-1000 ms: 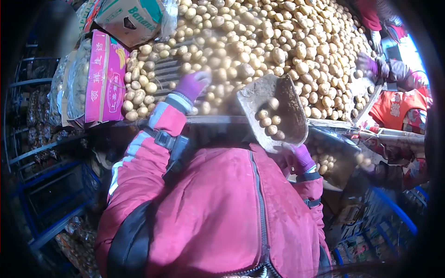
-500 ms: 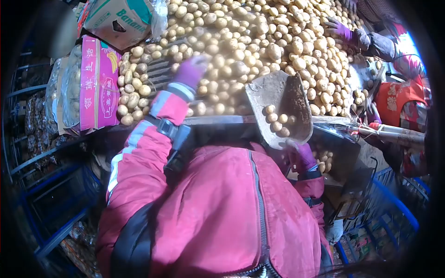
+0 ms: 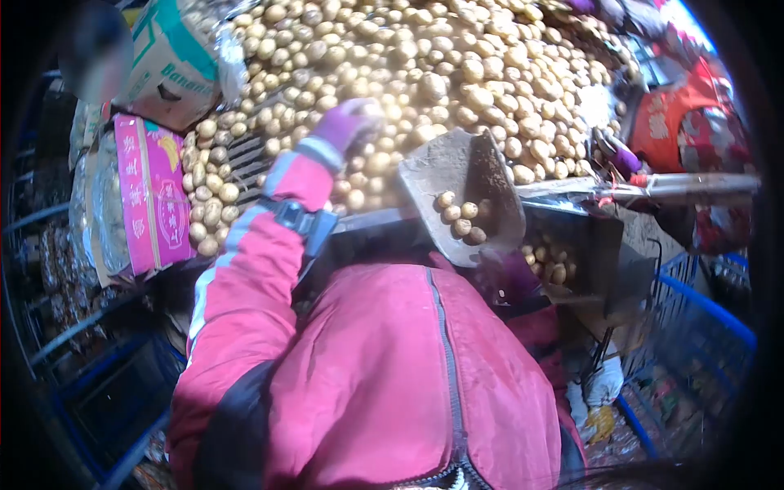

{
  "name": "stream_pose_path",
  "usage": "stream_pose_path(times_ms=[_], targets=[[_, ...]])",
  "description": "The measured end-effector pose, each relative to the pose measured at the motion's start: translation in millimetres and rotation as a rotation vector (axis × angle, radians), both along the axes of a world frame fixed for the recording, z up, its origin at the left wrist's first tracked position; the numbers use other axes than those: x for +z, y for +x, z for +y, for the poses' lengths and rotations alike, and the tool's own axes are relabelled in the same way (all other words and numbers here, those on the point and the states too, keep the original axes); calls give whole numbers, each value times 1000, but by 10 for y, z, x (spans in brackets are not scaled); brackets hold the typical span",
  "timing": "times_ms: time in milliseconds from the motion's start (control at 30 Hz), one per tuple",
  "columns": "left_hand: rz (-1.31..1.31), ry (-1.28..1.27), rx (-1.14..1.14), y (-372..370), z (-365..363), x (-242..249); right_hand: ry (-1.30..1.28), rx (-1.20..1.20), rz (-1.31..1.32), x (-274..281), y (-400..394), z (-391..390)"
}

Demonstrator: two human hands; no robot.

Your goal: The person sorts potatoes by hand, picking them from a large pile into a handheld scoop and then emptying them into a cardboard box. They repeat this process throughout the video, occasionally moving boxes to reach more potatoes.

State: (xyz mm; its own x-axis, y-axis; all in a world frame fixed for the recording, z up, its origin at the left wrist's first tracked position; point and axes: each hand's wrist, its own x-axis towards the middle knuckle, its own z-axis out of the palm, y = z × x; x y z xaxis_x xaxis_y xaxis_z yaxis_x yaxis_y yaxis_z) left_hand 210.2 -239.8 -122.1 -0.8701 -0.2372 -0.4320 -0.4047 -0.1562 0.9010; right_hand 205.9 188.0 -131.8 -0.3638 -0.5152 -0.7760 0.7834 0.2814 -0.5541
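A purple glove covers my left hand (image 3: 347,126), which reaches low over the heap of potatoes (image 3: 482,73). Its fingers are blurred by motion and glare, so their grip does not show. My right hand (image 3: 513,279), gloved too and in shadow, grips the near end of a worn, dirty scoop (image 3: 429,167). The scoop's wide mouth faces the heap and its rear end is toward my body. Inside it lie several small potatoes (image 3: 463,226).
Left of the heap stand a pink carton (image 3: 151,196) and a Banana carton (image 3: 175,69). Dark slats (image 3: 245,163) show among the potatoes. More potatoes (image 3: 555,263) lie in a bin at lower right. A co-worker's gloved hand (image 3: 625,155) is at right, near a blue-framed crate (image 3: 702,314).
My view has shifted, so the heap and cartons sit further left. The scoop has come left, and my right hand is now in shadow. My left hand has moved slightly right over the potatoes.
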Motion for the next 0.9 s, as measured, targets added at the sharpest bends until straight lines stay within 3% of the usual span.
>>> stream_pose_path(times_ms=[67,133,167,200,233,267,367,400,467,500,533,567,633,667,700,800,867,900], targets=[[16,7,-18,-17,86,282,-59,-44,34,23,35,-79],[45,197,36,-154,315,540,-149,-101,98,55,78,-227],[138,249,-123,-286,425,647,-208,-134,143,74,91,-342],[99,140,-237,-420,466,632,-253,-186,187,102,103,-401],[84,181,-206,-508,601,601,-295,-241,234,129,109,-458],[64,171,-395,-701,597,500,-343,-299,280,148,102,-526],[109,97,-623,-1022,1187,569,-466,-492,402,189,115,-594],[150,-33,-703,-1073,1428,672,-515,-569,438,198,150,-612],[110,0,-856,-1088,1945,976,-621,-727,519,177,316,-592],[46,-183,-969,-1248,1992,807,-645,-786,565,118,414,-572],[61,15,-942,-1058,2412,1081,-612,-816,605,29,531,-537],[54,36,-1009,-1014,2676,1202,-423,-713,639,-139,656,-466],[61,208,-1120,-913,3060,1185,-158,-527,543,-288,811,-394],[296,105,-1351,-798,3261,1188,-84,-439,432,-274,850,-362],[-27,417,-1413,-616,3496,1246,-63,-403,375,-252,812,-340],[307,195,-1514,-96,3904,1140,-87,-462,361,-127,683,-228],[446,133,-1369,-154,3848,949,-140,-513,401,-85,575,-220],[353,78,-1296,-357,3618,973,-178,-533,423,-61,516,-255]])
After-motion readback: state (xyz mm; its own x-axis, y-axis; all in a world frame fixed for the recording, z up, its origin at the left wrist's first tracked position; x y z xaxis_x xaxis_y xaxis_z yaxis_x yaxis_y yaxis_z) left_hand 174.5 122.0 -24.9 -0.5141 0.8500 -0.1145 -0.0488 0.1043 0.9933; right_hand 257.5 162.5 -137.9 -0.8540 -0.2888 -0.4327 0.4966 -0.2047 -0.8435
